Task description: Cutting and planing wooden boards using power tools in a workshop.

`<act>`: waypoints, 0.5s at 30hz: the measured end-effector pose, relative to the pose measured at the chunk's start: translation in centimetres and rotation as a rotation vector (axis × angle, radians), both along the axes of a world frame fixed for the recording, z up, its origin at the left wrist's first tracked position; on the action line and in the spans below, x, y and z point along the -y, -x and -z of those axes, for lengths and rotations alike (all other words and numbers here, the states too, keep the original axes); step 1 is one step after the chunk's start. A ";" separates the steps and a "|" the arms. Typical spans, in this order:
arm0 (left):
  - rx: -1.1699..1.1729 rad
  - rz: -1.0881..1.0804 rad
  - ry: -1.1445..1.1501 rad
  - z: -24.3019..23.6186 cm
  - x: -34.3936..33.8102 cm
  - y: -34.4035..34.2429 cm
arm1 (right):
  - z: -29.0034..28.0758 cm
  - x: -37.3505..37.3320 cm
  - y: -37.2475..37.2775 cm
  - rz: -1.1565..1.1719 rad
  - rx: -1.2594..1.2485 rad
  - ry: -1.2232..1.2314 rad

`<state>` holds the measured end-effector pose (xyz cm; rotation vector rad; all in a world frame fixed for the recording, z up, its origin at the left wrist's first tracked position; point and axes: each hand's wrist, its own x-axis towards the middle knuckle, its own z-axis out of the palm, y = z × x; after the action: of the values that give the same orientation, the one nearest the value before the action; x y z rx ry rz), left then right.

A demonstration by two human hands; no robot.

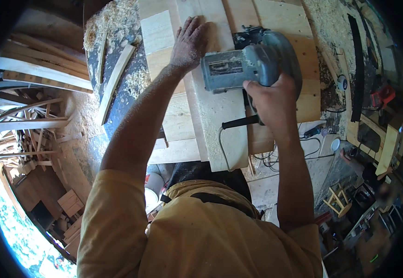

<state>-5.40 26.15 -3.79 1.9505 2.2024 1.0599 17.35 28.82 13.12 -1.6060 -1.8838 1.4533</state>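
Observation:
My left hand point(191, 45) lies flat with its fingers stretched out on a long wooden board point(209, 118), near the board's far end. Fine sawdust coats this hand and forearm. To its right, my right hand point(274, 99) is wrapped round the handle of a grey-blue circular saw point(229, 69). The saw's motor housing reaches left across the board, and its blade is hidden from view. A black power cord point(240, 122) leaves the handle and hangs over the board's near end. Beneath are several pale planks point(176, 118) laid side by side.
Sawdust and loose wood strips point(117, 83) cover the bench at left, beside stacked lumber point(44, 83). A roll of tape point(342, 82) and a red tool point(383, 96) are at right. A white bucket point(153, 187) stands below the bench. Another person's arm point(356, 166) shows at far right, near a wooden stool point(338, 202).

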 end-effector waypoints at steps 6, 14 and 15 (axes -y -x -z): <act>0.056 -0.309 0.073 -0.6 7.4 -3.8 | 0.0 -0.3 0.1 -0.043 -0.066 -0.044; 0.169 -0.310 0.504 -5.0 16.4 -16.3 | -0.2 -0.8 0.6 -0.025 -0.037 -0.043; 0.166 -0.311 0.489 -4.8 16.2 -16.7 | -0.1 -0.9 0.8 -0.032 -0.034 -0.056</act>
<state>11.26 9.93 1.04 1.3078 2.4218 0.5883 16.59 29.68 13.17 -1.5234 -1.9230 1.4184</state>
